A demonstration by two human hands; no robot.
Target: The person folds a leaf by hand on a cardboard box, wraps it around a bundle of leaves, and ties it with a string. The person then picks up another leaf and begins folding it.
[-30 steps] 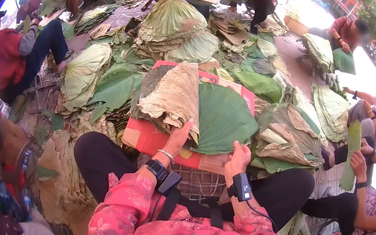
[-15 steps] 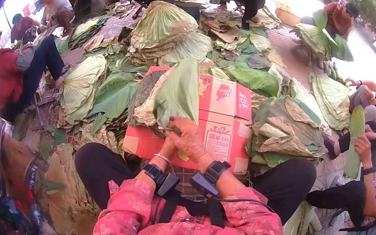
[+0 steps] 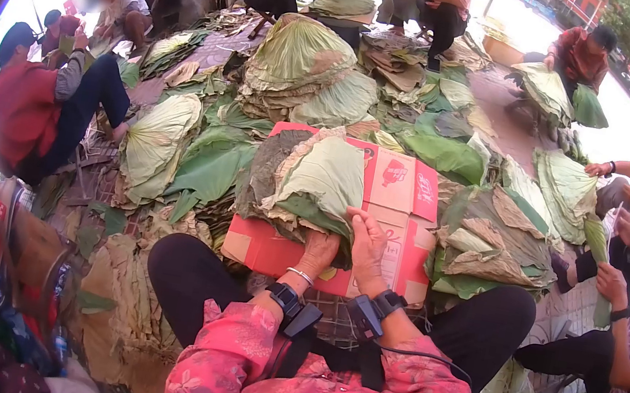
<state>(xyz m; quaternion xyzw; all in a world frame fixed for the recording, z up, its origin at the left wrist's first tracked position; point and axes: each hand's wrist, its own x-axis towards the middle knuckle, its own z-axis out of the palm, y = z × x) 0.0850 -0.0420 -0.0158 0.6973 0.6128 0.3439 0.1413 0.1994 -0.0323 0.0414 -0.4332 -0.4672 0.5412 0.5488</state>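
Currently, the folded stack of pale-green and brown leaves (image 3: 324, 175) covers part of the red cardboard's (image 3: 411, 250) left edge. Left hand (image 3: 318, 253): fingers hidden beneath stack; grasp indeterminable. Right hand (image 3: 368, 247): fingers bent at stack's right edge; grasp indeterminable.

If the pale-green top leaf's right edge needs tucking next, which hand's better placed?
Right hand, likely: it's at the right edge of the top lotus leaf, mostly in view. The left hand sits lower, its fingers hidden by the leaf bundle.
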